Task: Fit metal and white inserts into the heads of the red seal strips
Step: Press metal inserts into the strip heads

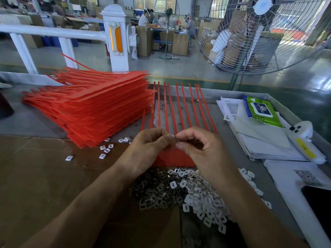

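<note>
A row of red seal strips lies straight ahead, tails pointing away; their heads show between my wrists. My left hand and my right hand meet above those heads, fingertips pinching a small insert, white and dark metal, between them. Just below my hands lie a heap of metal inserts on the left and a heap of white inserts on the right. A tall stack of red strips stands at the left.
Several assembled white-and-metal pieces are scattered near the stack on the brown cardboard. Papers, a green wipes pack and a white foam piece lie at right. A dark phone sits far right. A large fan stands behind.
</note>
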The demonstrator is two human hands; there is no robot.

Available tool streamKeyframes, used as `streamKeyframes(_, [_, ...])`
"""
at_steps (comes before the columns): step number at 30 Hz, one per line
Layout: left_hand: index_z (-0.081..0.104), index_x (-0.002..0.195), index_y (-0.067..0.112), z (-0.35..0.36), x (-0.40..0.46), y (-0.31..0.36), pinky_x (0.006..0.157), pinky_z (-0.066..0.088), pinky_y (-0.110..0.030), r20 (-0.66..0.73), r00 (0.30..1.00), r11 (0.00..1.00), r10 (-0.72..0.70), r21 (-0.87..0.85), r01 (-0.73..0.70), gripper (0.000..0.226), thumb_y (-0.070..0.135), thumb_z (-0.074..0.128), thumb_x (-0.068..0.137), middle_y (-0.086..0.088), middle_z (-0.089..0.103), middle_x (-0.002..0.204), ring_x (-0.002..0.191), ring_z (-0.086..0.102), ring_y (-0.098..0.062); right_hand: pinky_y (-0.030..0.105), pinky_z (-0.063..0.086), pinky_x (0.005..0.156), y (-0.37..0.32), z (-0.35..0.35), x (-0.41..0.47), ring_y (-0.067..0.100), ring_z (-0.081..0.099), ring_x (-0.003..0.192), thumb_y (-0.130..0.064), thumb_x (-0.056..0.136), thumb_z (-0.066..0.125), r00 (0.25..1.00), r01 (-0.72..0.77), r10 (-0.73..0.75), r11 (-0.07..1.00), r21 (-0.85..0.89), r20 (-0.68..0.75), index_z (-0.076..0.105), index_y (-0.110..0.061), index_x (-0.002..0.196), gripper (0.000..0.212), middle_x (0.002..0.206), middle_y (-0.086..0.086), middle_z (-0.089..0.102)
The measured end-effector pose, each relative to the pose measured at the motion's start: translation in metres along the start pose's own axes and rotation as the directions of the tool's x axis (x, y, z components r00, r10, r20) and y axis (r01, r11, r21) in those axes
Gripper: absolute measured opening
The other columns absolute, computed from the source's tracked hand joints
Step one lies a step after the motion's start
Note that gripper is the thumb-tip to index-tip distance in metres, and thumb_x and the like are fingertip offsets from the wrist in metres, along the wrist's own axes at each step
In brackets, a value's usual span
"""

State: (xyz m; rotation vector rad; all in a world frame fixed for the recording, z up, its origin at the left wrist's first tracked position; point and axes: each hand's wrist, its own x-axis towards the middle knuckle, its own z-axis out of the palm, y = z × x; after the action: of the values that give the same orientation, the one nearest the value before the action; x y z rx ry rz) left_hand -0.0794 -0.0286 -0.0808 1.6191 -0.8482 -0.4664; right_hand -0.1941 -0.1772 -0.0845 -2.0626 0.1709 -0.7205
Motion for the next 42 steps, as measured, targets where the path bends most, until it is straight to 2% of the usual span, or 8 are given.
streamKeyframes(5, [0.067, 0.083, 0.031, -0.004, 0.002, -0.01, 0.058, 0.046, -0.022, -0.149, 0.985, 0.917, 0.088, 0.399, -0.021, 0.024, 0.047, 0.058, 0.098, 0.008, 0.067, 0.078, 0.067, 0.06, -0.007, 0.001, 0.043, 0.067, 0.023, -0.021, 0.007, -0.02, 0.059, 0.091, -0.024, 0.091, 0.077, 0.972, -0.204, 0.164, 0.944, -0.259, -0.168, 0.074, -0.035, 0.096, 0.012, 0.085, -0.027, 0.067])
streamKeyframes(8, [0.065, 0.081, 0.035, -0.004, 0.003, -0.013, 0.058, 0.044, -0.012, -0.169, 0.979, 0.877, 0.116, 0.481, -0.021, 0.022, 0.048, 0.058, 0.097, 0.02, 0.066, 0.082, 0.075, 0.062, 0.0, 0.007, 0.039, 0.068, 0.036, -0.029, 0.01, -0.009, 0.062, 0.087, -0.023, 0.092, 0.076, 0.95, -0.299, 0.24, 0.885, -0.357, -0.202, 0.076, -0.032, 0.099, 0.011, 0.085, -0.028, 0.063])
streamKeyframes(11, [0.065, 0.081, 0.036, -0.003, 0.003, -0.015, 0.061, 0.045, -0.013, -0.175, 0.975, 0.846, 0.137, 0.533, -0.023, 0.022, 0.05, 0.057, 0.096, 0.019, 0.067, 0.081, 0.081, 0.062, 0.002, 0.02, 0.046, 0.076, 0.042, -0.028, 0.011, 0.002, 0.065, 0.092, -0.023, 0.092, 0.075, 0.943, -0.328, 0.272, 0.858, -0.395, -0.192, 0.077, -0.028, 0.103, 0.012, 0.092, -0.02, 0.069])
streamKeyframes(22, [0.067, 0.083, 0.035, -0.002, 0.002, -0.015, 0.064, 0.045, -0.006, -0.18, 0.975, 0.858, 0.128, 0.514, -0.018, 0.019, 0.046, 0.06, 0.096, 0.017, 0.068, 0.08, 0.08, 0.063, 0.005, 0.033, 0.056, 0.083, 0.035, -0.02, 0.013, 0.005, 0.065, 0.087, -0.027, 0.09, 0.078, 0.937, -0.349, 0.298, 0.825, -0.444, -0.184, 0.079, -0.03, 0.097, 0.008, 0.088, -0.019, 0.068])
streamKeyframes(27, [0.067, 0.084, 0.035, -0.002, 0.002, -0.015, 0.059, 0.047, -0.013, -0.168, 0.977, 0.85, 0.133, 0.526, -0.025, 0.02, 0.048, 0.059, 0.097, 0.018, 0.068, 0.08, 0.076, 0.063, 0.005, 0.035, 0.057, 0.086, 0.034, -0.019, 0.014, 0.006, 0.066, 0.09, -0.026, 0.09, 0.077, 0.926, -0.377, 0.337, 0.823, -0.425, -0.17, 0.079, -0.031, 0.1, 0.012, 0.091, -0.019, 0.067])
streamKeyframes(33, [0.068, 0.084, 0.036, -0.003, 0.002, -0.014, 0.059, 0.044, -0.011, -0.172, 0.976, 0.848, 0.132, 0.53, -0.022, 0.02, 0.048, 0.059, 0.096, 0.019, 0.068, 0.081, 0.079, 0.063, 0.006, 0.031, 0.055, 0.091, 0.035, -0.023, 0.011, 0.007, 0.066, 0.097, -0.016, 0.093, 0.073, 0.926, -0.378, 0.347, 0.85, -0.366, -0.151, 0.078, -0.027, 0.108, 0.019, 0.101, -0.014, 0.072])
streamKeyframes(37, [0.068, 0.085, 0.035, -0.004, 0.002, -0.012, 0.061, 0.047, -0.018, -0.153, 0.98, 0.842, 0.129, 0.539, -0.027, 0.02, 0.05, 0.058, 0.096, 0.02, 0.068, 0.08, 0.077, 0.063, 0.005, 0.021, 0.05, 0.08, 0.034, -0.025, 0.009, 0.001, 0.064, 0.089, -0.016, 0.093, 0.072, 0.937, -0.349, 0.326, 0.85, -0.394, -0.127, 0.08, -0.028, 0.101, 0.017, 0.086, -0.026, 0.064])
streamKeyframes(42, [0.068, 0.087, 0.038, -0.017, 0.001, -0.006, 0.066, 0.049, -0.018, 0.101, 0.993, 0.835, 0.064, 0.539, -0.109, 0.012, 0.047, 0.065, 0.094, 0.023, 0.069, 0.086, 0.078, 0.066, 0.003, 0.022, 0.046, 0.08, 0.032, -0.024, 0.008, -0.006, 0.056, 0.08, -0.018, 0.094, 0.07, 0.952, -0.302, 0.285, 0.833, -0.464, -0.108, 0.08, -0.032, 0.098, 0.018, 0.083, -0.03, 0.054])
